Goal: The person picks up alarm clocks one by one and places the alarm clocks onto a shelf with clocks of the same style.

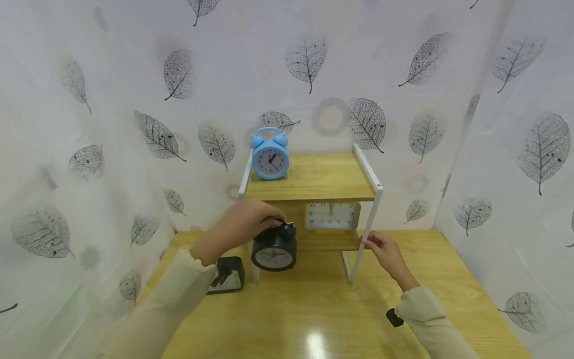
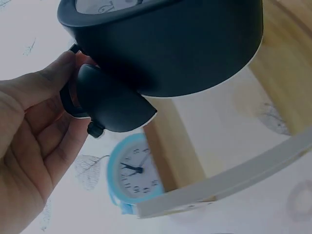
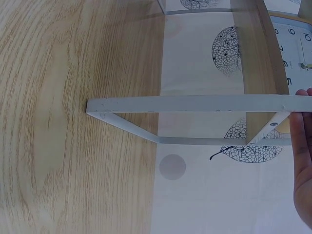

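My left hand [image 1: 251, 219] grips a black twin-bell alarm clock [image 1: 274, 249] by its top handle. The clock hangs in front of the left part of a small two-tier wooden shelf [image 1: 323, 174] with a white metal frame. In the left wrist view, thumb and fingers pinch the handle beside one black bell [image 2: 109, 100]. My right hand [image 1: 386, 254] holds the shelf's right front post at the lower board; its fingertips are partly hidden. A light-blue twin-bell clock [image 1: 270, 160] stands at the upper board's left end. A yellow-framed rectangular clock [image 1: 333, 216] stands on the lower board.
A black square clock [image 1: 228, 274] stands on the wooden table [image 1: 287, 319] left of the shelf, partly behind my left sleeve. A small black object [image 1: 394, 317] lies by my right sleeve. Leaf-patterned sheeting [image 1: 403, 124] encloses the back and sides.
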Demonstrator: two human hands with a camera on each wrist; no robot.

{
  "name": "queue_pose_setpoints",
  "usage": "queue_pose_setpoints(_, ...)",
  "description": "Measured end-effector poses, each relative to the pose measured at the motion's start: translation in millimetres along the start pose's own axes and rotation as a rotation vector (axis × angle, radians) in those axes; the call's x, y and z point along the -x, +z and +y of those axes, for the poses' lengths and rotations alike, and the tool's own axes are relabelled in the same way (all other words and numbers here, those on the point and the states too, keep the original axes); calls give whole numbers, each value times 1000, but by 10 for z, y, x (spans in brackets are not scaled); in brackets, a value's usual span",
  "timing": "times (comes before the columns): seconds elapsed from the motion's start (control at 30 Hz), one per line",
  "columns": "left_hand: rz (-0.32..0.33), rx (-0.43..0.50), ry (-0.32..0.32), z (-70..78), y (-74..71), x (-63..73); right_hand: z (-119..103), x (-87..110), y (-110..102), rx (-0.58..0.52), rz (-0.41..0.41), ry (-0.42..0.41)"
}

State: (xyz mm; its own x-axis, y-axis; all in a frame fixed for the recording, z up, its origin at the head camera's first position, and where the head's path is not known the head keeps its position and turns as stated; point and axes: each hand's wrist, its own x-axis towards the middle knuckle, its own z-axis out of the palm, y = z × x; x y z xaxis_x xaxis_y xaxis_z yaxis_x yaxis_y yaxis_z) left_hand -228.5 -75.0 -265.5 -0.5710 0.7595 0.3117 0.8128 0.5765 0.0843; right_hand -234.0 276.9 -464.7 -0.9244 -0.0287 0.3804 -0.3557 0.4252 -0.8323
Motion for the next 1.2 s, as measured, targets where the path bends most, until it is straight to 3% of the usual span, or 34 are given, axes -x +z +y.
queue_pose_setpoints(0.23, 15, -11, -20, 32, -202, -203, -15, -22, 3, -35, -10, 5)
queue_pose_setpoints(0.5, -13, 18, -58, 61, -382, -452, -6, -31, -2, -44, -11, 27)
queue_pose_setpoints(0.73, 41, 29, -68, 100, -554, -651, 10, -27, 9, -76, -3, 36)
queue_pose_setpoints(1.0, 100, 36, -87, 84, -614, -883, 31, -14, -6, -58, -8, 15)
queue_pose_setpoints(1.2, 97, 43, -122, 93, -636, -1041, 19, -2, 7, -55, -11, -1)
